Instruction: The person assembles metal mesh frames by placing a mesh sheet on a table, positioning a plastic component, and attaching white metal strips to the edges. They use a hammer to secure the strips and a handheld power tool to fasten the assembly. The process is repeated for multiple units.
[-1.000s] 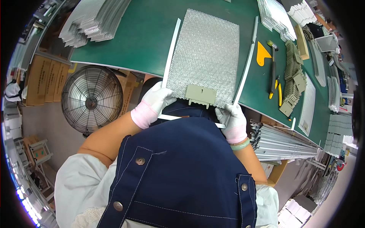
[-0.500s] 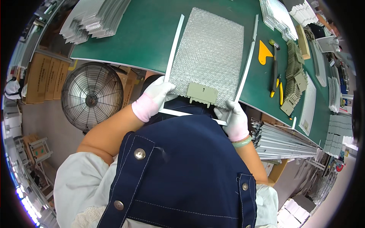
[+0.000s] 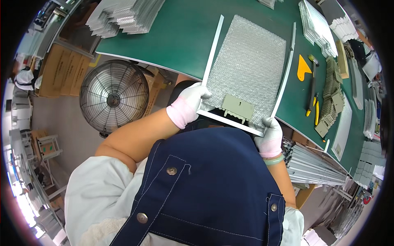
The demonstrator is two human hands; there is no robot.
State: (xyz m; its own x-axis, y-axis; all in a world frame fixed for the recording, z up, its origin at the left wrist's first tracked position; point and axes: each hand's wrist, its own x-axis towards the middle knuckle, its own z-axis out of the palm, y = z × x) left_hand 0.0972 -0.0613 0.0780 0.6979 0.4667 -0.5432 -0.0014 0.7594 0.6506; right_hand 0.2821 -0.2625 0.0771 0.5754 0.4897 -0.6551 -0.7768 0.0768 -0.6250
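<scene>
The silver, diamond-textured metal mesh panel (image 3: 248, 65) lies flat with its far part on the dark green work table (image 3: 180, 37) and its near end jutting past the table edge; that overhang probably leaves room for the hands to work around the near corners. A narrow white three-sided frame (image 3: 230, 121) runs around the panel, one bar along each side and a crossbar just short of the near edge; the side bars sit close to the panel at its near end and stand apart from it farther up, as though the corner grips hold them spread; whether the edges sit inside the bars cannot be told.

The left hand (image 3: 191, 102), in a white glove with a pink cuff, is at the panel's near left corner; its thumb and fingers are drawn narrow around the frame's corner, the thumb above. The right hand (image 3: 271, 134), gloved alike, is at the panel's near right corner; its fingers are curled closely on the frame there, the fingertips partly hidden.

A grey-green, pronged plastic piece (image 3: 238, 107) rests over the panel's near edge, prongs toward the person; right of the panel lie a yellow flat scraper (image 3: 303, 68), a black-handled hammer (image 3: 314, 78) and a heap of similar grey-green pieces (image 3: 331, 98), perhaps placed for easy reach.
</scene>
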